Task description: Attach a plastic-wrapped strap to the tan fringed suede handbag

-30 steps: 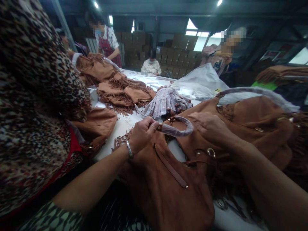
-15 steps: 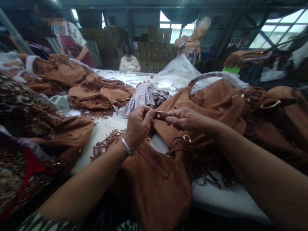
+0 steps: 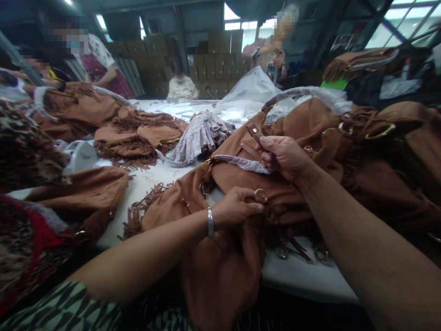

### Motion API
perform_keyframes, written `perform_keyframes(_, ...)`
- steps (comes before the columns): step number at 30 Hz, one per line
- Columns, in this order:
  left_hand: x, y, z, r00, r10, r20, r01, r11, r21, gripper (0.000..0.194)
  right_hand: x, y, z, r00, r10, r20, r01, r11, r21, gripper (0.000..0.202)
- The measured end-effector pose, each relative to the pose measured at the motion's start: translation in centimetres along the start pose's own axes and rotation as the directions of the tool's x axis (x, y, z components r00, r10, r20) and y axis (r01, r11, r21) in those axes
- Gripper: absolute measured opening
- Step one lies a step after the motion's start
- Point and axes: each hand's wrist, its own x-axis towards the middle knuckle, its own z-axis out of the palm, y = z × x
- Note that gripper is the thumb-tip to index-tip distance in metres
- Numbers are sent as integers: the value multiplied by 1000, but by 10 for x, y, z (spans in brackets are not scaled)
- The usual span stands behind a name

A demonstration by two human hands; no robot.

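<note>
Fingers of the left hand [image 3: 237, 209] are pinching together on a gold ring [image 3: 260, 195] at the near edge of the brown suede bag [image 3: 220, 257]; fingers of the right hand [image 3: 287, 156] are closing over the film-wrapped handle [image 3: 241, 162] and the strap [image 3: 255, 134] beside it. The bag is lying on the white desk [image 3: 303, 276], draping over its near edge, against further bags to the right. Its long axis appears to be running from near left to far right, with the handle end pointing away towards the far right. Judgement: the step is being done well if the left hand is anchoring the hardware while the right is working the wrapped handle without dragging the suede
</note>
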Motion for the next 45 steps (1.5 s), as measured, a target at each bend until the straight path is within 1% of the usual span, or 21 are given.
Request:
perform_keyframes(2, -7, 0, -9, 1000, 7, 25, -2, 981, -192, 27, -4, -1, -1, 1000, 23, 3, -23, 1000, 2, 24)
perform_keyframes(3, -11, 1, -14, 999, 22, 36, -12, 966, -259, 30, -6, -1, -1, 999, 38, 6, -38, 999, -10, 24)
perform_keyframes(5, -19, 3, -27, 998, 60, 30, -48, 945, -322, 34, -8, -1, -2, 996, 81, 25, -79, 995, -59, 26)
perform_keyframes(8, -27, 6, -44, 994, 105, 13, -95, 942, -322, 31, -10, 2, -1, 983, 178, 55, -170, 978, -121, 30)
perform_keyframes(12, -30, 12, -59, 989, 146, 21, -131, 934, -334, 26, -11, 1, 5, 955, 296, 26, -292, 950, -107, 31)
perform_keyframes(15, -30, 17, -66, 985, 167, 48, -139, 923, -360, 22, -12, -2, 15, 917, 396, 54, -389, 916, -100, 31)
perform_keyframes(18, -30, 22, -70, 984, 173, 52, -140, 912, -385, 21, -13, -4, 27, 891, 448, 72, -440, 892, -98, 35)
perform_keyframes(21, -29, 22, -73, 986, 163, 45, -131, 904, -406, 25, -11, -4, 37, 870, 485, 93, -476, 873, -102, 34)
perform_keyframes(24, -27, 19, -76, 984, 170, 50, -134, 897, -422, 32, -7, -1, 44, 842, 524, 128, -506, 850, -146, 35)
perform_keyframes(26, -26, 15, -79, 979, 201, 33, -168, 889, -426, 31, -5, 1, 48, 830, 542, 136, -516, 837, -185, 34)
perform_keyframes(29, -24, 9, -84, 972, 234, 14, -205, 877, -436, 27, -5, 4, 53, 823, 557, 107, -532, 824, -195, 32)
perform_keyframes(33, -22, 4, -88, 977, 209, 44, -165, 869, -467, 29, -7, 10, 59, 845, 530, 68, -519, 845, -129, 33)
perform_keyframes(38, -20, 0, -87, 981, 184, 65, -127, 855, -503, 34, -11, 17, 66, 869, 494, 12, -486, 859, -159, 35)
perform_keyframes(41, -19, -2, -88, 985, 153, 75, -94, 854, -512, 31, -10, 14, 70, 863, 503, 48, -490, 857, -161, 35)
perform_keyframes(42, -19, -3, -89, 986, 141, 83, -80, 856, -510, 31, -9, 12, 70, 865, 497, 72, -478, 858, -188, 35)
perform_keyframes(43, -19, -4, -90, 987, 131, 93, -66, 859, -508, 31, -7, 9, 71, 872, 479, 99, -446, 863, -238, 36)
perform_keyframes(45, -19, -6, -92, 986, 117, 121, -42, 866, -499, 32, -2, 3, 69, 896, 412, 167, -326, 865, -382, 34)
